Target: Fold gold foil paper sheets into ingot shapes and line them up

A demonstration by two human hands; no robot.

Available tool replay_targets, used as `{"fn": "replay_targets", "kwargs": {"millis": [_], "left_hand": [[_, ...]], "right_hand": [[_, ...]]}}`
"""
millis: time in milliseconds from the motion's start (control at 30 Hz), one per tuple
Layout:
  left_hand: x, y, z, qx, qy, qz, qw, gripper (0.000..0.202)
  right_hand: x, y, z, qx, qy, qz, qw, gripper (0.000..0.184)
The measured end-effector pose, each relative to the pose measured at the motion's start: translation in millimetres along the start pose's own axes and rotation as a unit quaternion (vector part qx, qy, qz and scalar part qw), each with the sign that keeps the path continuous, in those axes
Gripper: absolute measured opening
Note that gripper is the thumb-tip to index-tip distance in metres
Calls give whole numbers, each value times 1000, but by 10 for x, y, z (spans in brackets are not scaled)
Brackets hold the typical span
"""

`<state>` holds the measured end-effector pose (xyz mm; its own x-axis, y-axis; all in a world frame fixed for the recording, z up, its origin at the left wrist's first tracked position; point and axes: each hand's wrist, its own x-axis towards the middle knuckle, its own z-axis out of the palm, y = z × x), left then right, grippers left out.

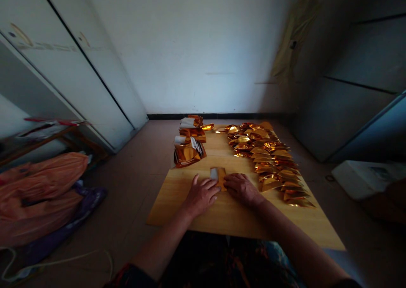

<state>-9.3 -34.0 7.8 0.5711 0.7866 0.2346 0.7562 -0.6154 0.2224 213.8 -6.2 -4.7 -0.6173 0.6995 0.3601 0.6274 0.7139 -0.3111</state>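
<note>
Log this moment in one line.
left hand: at gold foil piece | right hand: at same piece | nearby: folded gold foil pieces, wooden board

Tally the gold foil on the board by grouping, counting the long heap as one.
Gold foil piece held down: 1
Stacks with white paper: 3
Loose piece beside the stacks: 1
Long heap of folded pieces: 1
Total: 6

white wall point(196, 47), black skirting point(215, 116), white cabinet doors point(79, 64), brown floor point(127, 203), dim light

Foil packet point(219, 179) partly under left hand point(200, 196) and right hand point(241, 189), orange sack point(41, 195) cut off
</note>
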Motion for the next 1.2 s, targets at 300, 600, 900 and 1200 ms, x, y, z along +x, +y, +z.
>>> {"fn": "replay_targets", "kwargs": {"millis": [300,600,900,1200], "left_hand": [[173,117,128,38,72,-23,996,16],[138,141,46,72,63,3,995,16],[141,163,101,85,68,-11,994,14],[116,107,80,23,74,-50,996,16]], "right_hand": [[-14,67,56,24,14,9,1000,28],[-3,72,49,39,16,13,999,27],[-1,63,35,29,10,15,999,25],[33,-8,-26,5,6,1,1000,25]]}}
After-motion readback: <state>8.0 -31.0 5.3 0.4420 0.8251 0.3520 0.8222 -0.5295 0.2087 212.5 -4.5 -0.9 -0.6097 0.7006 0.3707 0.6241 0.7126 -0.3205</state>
